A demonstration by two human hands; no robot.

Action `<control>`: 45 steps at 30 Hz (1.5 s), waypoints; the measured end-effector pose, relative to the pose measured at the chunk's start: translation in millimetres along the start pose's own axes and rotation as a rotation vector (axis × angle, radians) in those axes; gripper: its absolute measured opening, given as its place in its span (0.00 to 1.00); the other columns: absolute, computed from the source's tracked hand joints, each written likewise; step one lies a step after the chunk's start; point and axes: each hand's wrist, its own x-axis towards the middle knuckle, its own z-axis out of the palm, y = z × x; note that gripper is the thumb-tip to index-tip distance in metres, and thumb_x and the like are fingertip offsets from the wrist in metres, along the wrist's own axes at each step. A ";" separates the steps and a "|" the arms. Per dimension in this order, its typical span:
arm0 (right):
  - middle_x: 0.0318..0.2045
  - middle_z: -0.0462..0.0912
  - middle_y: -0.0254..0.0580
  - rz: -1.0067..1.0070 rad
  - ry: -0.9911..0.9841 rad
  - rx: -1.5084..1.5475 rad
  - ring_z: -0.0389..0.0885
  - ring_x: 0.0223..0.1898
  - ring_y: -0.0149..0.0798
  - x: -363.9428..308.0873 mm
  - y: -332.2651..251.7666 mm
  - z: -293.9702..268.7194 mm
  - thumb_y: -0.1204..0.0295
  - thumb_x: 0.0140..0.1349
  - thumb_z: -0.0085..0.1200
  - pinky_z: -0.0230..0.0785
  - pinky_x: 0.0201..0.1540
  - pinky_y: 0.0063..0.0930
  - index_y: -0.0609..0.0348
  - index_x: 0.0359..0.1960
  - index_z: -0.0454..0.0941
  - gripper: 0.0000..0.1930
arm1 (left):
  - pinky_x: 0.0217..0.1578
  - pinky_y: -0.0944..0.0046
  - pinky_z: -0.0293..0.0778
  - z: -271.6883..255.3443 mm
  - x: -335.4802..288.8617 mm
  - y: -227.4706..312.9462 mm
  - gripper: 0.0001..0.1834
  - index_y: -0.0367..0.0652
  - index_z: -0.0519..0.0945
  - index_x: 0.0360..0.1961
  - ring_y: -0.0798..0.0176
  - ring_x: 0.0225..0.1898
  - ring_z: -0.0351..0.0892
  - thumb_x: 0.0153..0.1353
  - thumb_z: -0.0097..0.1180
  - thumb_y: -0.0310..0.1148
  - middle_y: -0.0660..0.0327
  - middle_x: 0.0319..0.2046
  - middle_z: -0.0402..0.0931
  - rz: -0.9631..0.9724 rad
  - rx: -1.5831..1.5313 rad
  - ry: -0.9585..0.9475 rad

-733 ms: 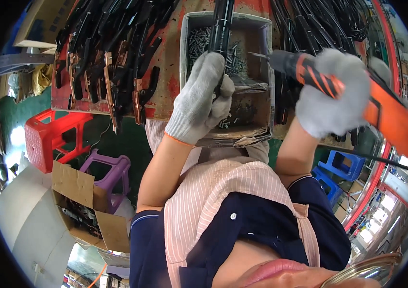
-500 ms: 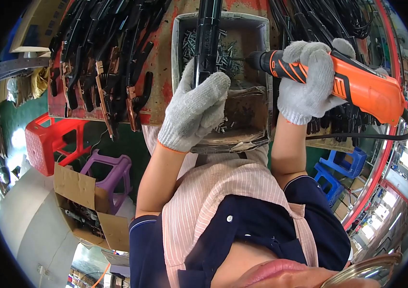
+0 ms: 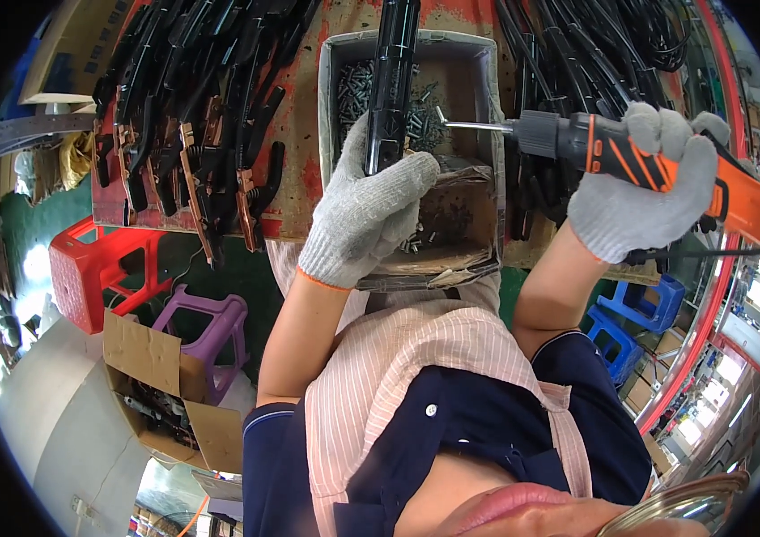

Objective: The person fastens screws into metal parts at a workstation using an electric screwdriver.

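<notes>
My left hand (image 3: 362,210), in a grey knitted glove, is wrapped round the lower end of a glossy black tubular handle (image 3: 393,80). This handle points away from me above an open box (image 3: 495,107) of loose screws (image 3: 357,88). In my gloved right hand (image 3: 653,197) is an orange and black electric screwdriver (image 3: 617,154), lying sideways with its bit toward the left. A small screw (image 3: 440,115) sits at the bit's tip, tilted against the shaft. The tip is over the box, to the right of the black handle and apart from it.
Several black clamps with copper-coloured jaws (image 3: 192,174) lie on the red, worn table (image 3: 304,192) at left. More black handles and cables (image 3: 568,63) are heaped at right. Red (image 3: 80,277), purple (image 3: 210,309) and blue stools (image 3: 644,304) stand below, near an open carton (image 3: 143,353).
My right hand has drawn the screwdriver rightward, away from the black handle. The long bit with a screw at its end now shows clearly. My left hand has barely shifted.
</notes>
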 end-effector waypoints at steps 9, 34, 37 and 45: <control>0.23 0.69 0.34 0.231 0.195 0.194 0.67 0.24 0.29 10.1 12.7 14.1 0.81 0.59 0.52 0.68 0.30 0.25 0.63 0.42 0.71 0.09 | 0.14 0.74 0.64 7.5 3.9 -2.0 0.51 0.47 0.46 0.71 0.73 0.18 0.69 0.52 0.65 0.24 0.63 0.28 0.74 -0.046 0.172 0.049; 0.22 0.69 0.33 0.122 0.034 0.141 0.65 0.23 0.28 1.6 12.6 20.5 0.76 0.62 0.53 0.65 0.31 0.28 0.58 0.47 0.70 0.12 | 0.12 0.71 0.60 5.0 1.9 2.3 0.53 0.42 0.44 0.71 0.73 0.14 0.67 0.52 0.69 0.32 0.65 0.22 0.71 -0.075 0.244 0.051; 0.22 0.69 0.33 0.124 -0.018 0.173 0.66 0.24 0.29 -0.4 11.4 19.0 0.75 0.63 0.53 0.66 0.31 0.29 0.59 0.50 0.69 0.14 | 0.11 0.71 0.61 7.8 1.7 2.1 0.52 0.43 0.45 0.70 0.73 0.14 0.67 0.53 0.69 0.33 0.65 0.22 0.71 -0.054 0.269 0.061; 0.27 0.76 0.42 0.062 -0.252 0.020 0.76 0.26 0.35 -23.8 -5.9 43.0 0.69 0.67 0.52 0.73 0.31 0.34 0.63 0.59 0.65 0.21 | 0.09 0.72 0.61 10.4 5.8 -4.5 0.47 0.43 0.48 0.69 0.73 0.13 0.67 0.56 0.66 0.30 0.64 0.24 0.72 0.010 0.281 0.086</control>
